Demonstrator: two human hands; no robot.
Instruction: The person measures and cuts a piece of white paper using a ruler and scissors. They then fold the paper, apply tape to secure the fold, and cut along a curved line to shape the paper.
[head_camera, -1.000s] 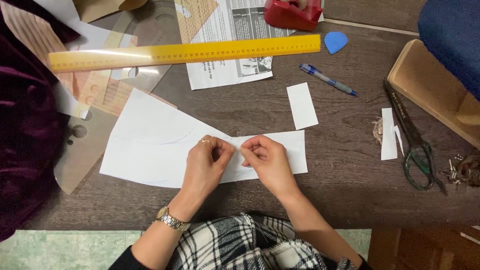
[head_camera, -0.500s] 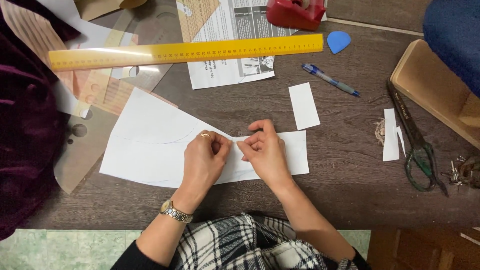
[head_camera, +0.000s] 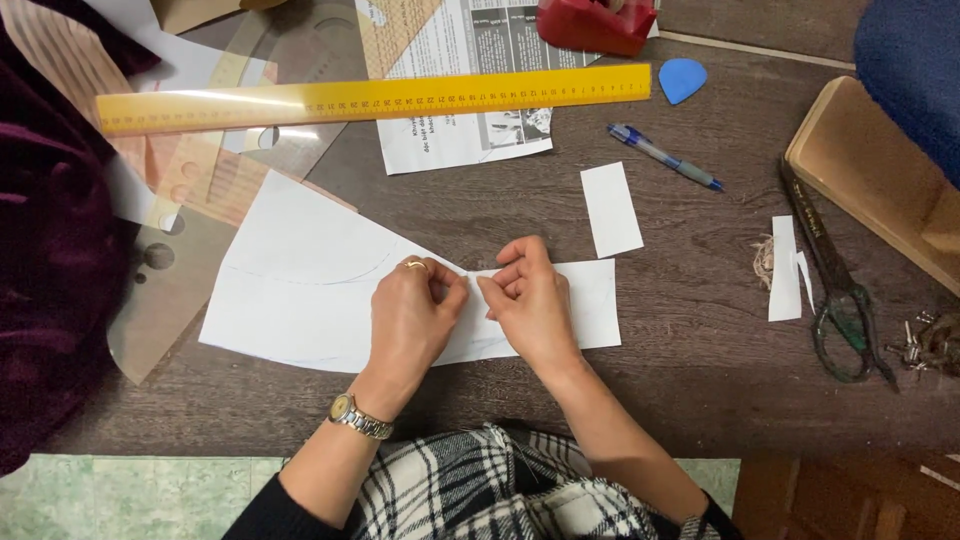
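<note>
Both hands pinch a white paper pattern piece (head_camera: 300, 290) lying flat on the dark wooden table (head_camera: 690, 340): the left hand (head_camera: 415, 315) and right hand (head_camera: 530, 305) close fingertips on its narrow middle, nearly touching. Beyond the fingers lie a small paper slip (head_camera: 612, 208), a yellow ruler (head_camera: 370, 98), a blue pen (head_camera: 665, 157) and newsprint (head_camera: 465, 90). Scissors (head_camera: 835, 275) sit well right; purple velvet (head_camera: 45, 250) lies left.

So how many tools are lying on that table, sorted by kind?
Yellow ruler: 1
Pen: 1
Scissors: 1
Blue chalk piece: 1
Red tape dispenser: 1
Total: 5

Neither hand holds a tool: the left hand and the right hand are both pinching the white paper pattern.
</note>
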